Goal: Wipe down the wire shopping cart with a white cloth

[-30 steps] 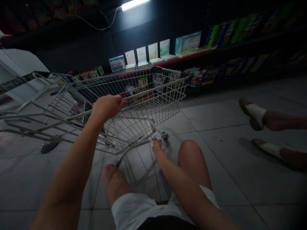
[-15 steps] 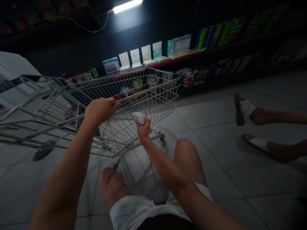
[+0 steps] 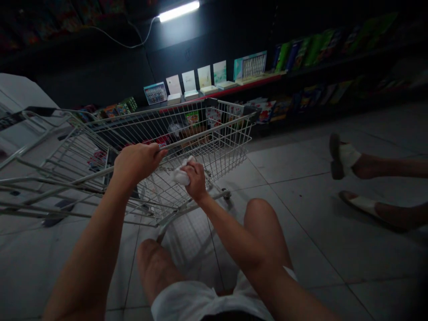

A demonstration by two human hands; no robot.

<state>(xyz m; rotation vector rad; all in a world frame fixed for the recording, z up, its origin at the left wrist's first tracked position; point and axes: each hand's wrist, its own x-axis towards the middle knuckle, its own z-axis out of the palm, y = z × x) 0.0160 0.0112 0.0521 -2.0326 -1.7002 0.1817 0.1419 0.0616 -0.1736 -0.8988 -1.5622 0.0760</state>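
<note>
A wire shopping cart (image 3: 227, 156) stands sideways in front of me. My left hand (image 3: 137, 162) is wrapped round the cart's near top rail. Lower and to the right, my right hand (image 3: 196, 179) grips a crumpled white cloth (image 3: 182, 176) against or just in front of the cart's near side wires; whether the cloth touches the wires I cannot tell. Part of the cloth is hidden by my fingers. Through the wires a brown carton (image 3: 195, 133) and a green packet (image 3: 192, 118) show, but whether they lie in the cart or behind it is unclear.
Behind the cart runs a dark shelf (image 3: 234, 89) with upright books and boxes (image 3: 254, 64). A lit tube (image 3: 179, 11) hangs above it. On the right, another person's feet in light shoes (image 3: 349, 158) are on the tiled floor (image 3: 294, 249). A caster (image 3: 226, 193) is near my knees.
My right hand has moved left and slightly down with the cloth, and its back has turned upward. My left hand has shifted slightly left and down, still on the rail.
</note>
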